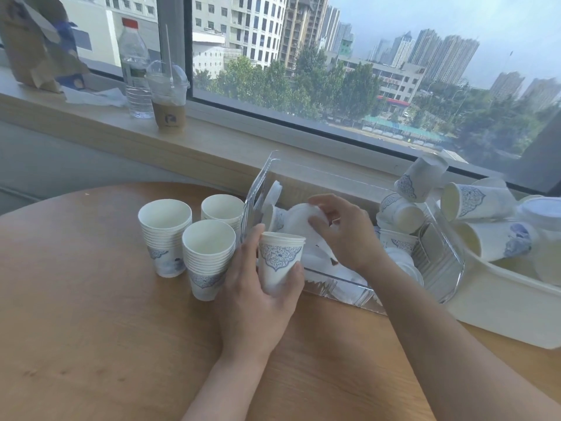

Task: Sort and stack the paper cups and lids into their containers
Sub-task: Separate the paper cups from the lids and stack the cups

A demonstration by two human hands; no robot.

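Quick count: three cup stacks (165, 238) (209, 258) (222, 212) left of center, one small stack in hand (280, 259), two bins at right (clear (437, 268), white (501, 314)), one water bottle (135, 68) and one iced drink (167, 95) upper left. Loose cups at right are too jumbled to count.

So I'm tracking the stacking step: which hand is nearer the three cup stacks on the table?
Left. The left hand, holding a patterned cup, sits right beside the nearest cup stack. The right hand is farther off, over the clear bin, gripping a white lid.
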